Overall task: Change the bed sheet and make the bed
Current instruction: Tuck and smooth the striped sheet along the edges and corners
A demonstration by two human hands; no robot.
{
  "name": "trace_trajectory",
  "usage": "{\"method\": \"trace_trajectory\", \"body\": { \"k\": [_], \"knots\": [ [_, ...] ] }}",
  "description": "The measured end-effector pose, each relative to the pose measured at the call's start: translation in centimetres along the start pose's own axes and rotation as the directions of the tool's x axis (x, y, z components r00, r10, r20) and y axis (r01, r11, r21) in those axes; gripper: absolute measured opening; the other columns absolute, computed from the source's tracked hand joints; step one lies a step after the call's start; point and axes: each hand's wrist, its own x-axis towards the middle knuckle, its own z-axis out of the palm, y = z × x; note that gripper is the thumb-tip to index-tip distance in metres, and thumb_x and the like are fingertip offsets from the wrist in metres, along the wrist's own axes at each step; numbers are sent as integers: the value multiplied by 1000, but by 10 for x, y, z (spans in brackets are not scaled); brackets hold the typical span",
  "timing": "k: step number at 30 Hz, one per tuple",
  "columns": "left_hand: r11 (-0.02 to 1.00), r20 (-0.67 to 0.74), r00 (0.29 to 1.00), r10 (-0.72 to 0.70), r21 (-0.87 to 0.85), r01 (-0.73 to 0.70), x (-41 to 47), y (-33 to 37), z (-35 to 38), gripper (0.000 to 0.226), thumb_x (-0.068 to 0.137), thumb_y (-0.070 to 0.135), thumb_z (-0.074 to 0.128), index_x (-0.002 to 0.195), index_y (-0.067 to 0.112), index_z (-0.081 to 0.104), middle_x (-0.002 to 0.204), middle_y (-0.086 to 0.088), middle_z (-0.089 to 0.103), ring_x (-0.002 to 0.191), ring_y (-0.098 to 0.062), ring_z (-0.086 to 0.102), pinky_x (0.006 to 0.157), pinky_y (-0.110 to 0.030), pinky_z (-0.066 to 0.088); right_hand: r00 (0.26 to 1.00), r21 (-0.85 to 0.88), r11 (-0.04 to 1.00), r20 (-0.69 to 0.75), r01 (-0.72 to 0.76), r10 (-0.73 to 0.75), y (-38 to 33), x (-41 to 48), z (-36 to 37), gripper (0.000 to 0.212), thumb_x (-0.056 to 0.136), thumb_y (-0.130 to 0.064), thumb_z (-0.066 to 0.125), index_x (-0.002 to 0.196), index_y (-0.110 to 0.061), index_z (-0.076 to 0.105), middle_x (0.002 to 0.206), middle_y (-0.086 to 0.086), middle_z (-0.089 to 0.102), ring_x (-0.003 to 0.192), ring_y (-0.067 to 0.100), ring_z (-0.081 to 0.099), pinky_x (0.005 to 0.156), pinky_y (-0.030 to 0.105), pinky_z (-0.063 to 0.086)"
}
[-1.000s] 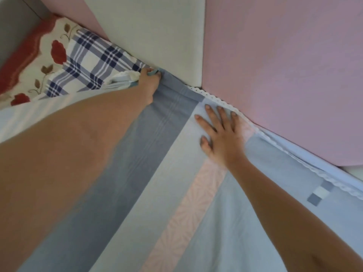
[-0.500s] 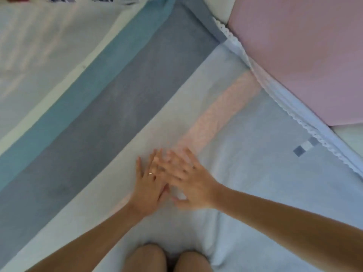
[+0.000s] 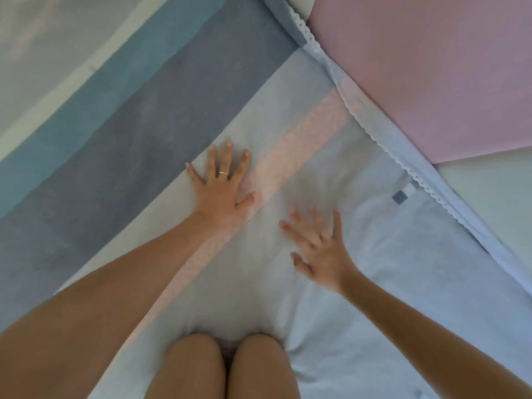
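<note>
the new sheet (image 3: pixel 172 116) is already lying spread over the bed, and both hands, left (image 3: pixel 221 188) and right (image 3: pixel 319 251), are pressing flat and released, smoothing creases near the knees (image 3: pixel 227 367), likely leaving tucking and pillows.

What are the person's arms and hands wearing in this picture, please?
Both forearms are bare, with no sleeves in view. The left hand carries a thin, pale metal ring on one of its fingers. The right hand shows no ring, watch or glove, though it is somewhat blurred. Neither wrist bears a band.
</note>
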Motion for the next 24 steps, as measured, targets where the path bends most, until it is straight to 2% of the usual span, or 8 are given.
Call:
{"method": "trace_trajectory", "body": {
  "k": [2,4,7,10,12,17,20,24],
  "knots": [
    [983,-47,983,175,-39,-177,-18,23,4,89,79,63,37,152,23,7,159,-11,4,144,-40,6,95,-81,15,918,2,929,156,369,-365,-29,-45,11,69,86,-50,45,150,-36,22,158,-6,19,145,30,16,105,72,13],
    [906,-68,904,422,4,-423,-41,40,21,91,70,65,39,149,25,20,156,-10,14,142,-36,15,92,-81,19,884,-79,898,229,433,-407,-2,-74,15,75,83,-60,45,150,-38,20,160,-8,14,146,29,14,103,73,15],
    [703,13,712,702,146,-696,-70,63,42,96,62,71,45,147,31,24,157,-4,15,143,-34,12,97,-79,10,977,-204,976,179,-80,117,83,-95,-1,86,79,-67,43,152,-36,10,161,-10,0,145,28,16,102,74,16],
    [566,90,594,799,221,-794,-59,65,52,106,56,77,60,146,37,24,160,4,5,145,-35,2,97,-77,1,740,-239,738,102,-631,665,139,-103,-31,76,85,-62,36,150,-26,22,155,5,27,134,38,35,98,76,14],
    [643,47,668,743,225,-732,-27,68,42,110,56,78,61,148,42,13,159,8,-11,146,-36,-4,97,-77,-1,584,-212,581,56,-785,810,146,-97,-42,67,89,-53,34,145,-15,34,142,15,43,128,40,42,100,76,16],
    [813,111,853,510,260,-521,76,88,-20,95,68,85,41,132,57,-25,144,17,-39,139,-35,-30,94,-81,2,953,-90,952,55,-294,299,80,-95,-21,64,86,-46,41,146,-24,29,152,6,29,139,32,26,107,67,18],
    [794,158,843,515,284,-538,94,96,-36,96,71,83,40,136,55,-25,143,13,-42,138,-34,-32,93,-82,3,961,-47,982,220,184,-170,38,-94,3,63,86,-54,41,146,-35,30,155,-5,28,143,26,23,109,62,16],
    [838,-113,833,542,143,-526,83,74,-35,81,84,52,49,151,32,7,160,-6,1,146,-27,1,97,-80,12,941,-215,933,118,-288,318,70,-44,7,71,85,-60,50,147,-33,31,155,-6,29,142,29,26,112,61,15]
  ]
}}
